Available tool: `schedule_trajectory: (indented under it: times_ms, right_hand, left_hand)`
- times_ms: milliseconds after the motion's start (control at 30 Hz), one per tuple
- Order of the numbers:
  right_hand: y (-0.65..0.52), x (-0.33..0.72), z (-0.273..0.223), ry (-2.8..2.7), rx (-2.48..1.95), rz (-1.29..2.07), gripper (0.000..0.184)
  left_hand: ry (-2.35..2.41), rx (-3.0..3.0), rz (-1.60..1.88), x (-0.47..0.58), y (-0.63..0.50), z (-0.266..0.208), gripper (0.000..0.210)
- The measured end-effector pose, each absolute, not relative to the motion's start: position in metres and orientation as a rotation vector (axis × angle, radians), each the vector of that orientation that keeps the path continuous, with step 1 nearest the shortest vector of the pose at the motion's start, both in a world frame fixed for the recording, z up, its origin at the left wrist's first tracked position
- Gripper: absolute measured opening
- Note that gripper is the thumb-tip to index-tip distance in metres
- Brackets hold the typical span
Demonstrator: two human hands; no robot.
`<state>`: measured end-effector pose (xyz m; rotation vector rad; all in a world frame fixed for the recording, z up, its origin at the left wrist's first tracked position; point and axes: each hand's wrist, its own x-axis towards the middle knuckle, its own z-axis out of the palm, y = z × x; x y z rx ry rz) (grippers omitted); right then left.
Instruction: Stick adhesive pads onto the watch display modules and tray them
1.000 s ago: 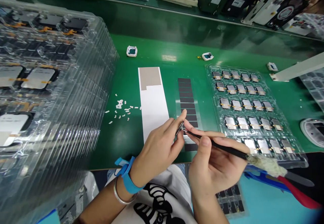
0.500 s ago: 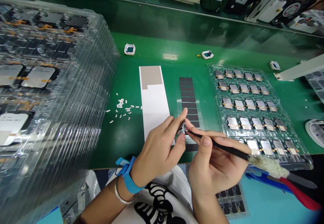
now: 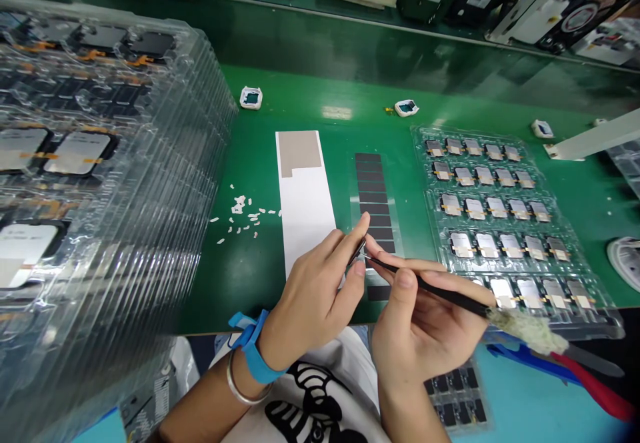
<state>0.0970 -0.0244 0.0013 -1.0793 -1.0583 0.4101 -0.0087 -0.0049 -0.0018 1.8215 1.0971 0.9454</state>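
Note:
My left hand pinches a small thin dark-edged part between thumb and fingers, above the lower end of the strip sheet. A slim black tool with a fine pointed metal tip lies in my right hand, gripped by thumb and fingers. Its tip is at the small part; whether they touch I cannot tell. Pale fuzzy wrapping covers the tool's rear end. Beneath my fingers lies a clear sheet with dark strips. Left of it is a white card with a beige upper area.
Stacked clear trays rise at the left. A clear tray of small screen modules lies right. White scraps are scattered beside the card. Small white frames sit toward the back. A white post slants in from the right.
Both hands keep nearly the same pose, with the tool's tip still at the small part. The view has shifted very slightly.

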Motion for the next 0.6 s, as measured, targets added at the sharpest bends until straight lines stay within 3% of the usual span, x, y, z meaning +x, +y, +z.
schedule_trajectory:
  times_ms: [600]
  right_hand:
    - [-0.0249,0.0995,-0.0012,-1.09,-1.02,0.438,0.024]
  left_hand:
    - [1.143,1.828,0.919,-0.009,-0.0045,-0.0022,0.051]
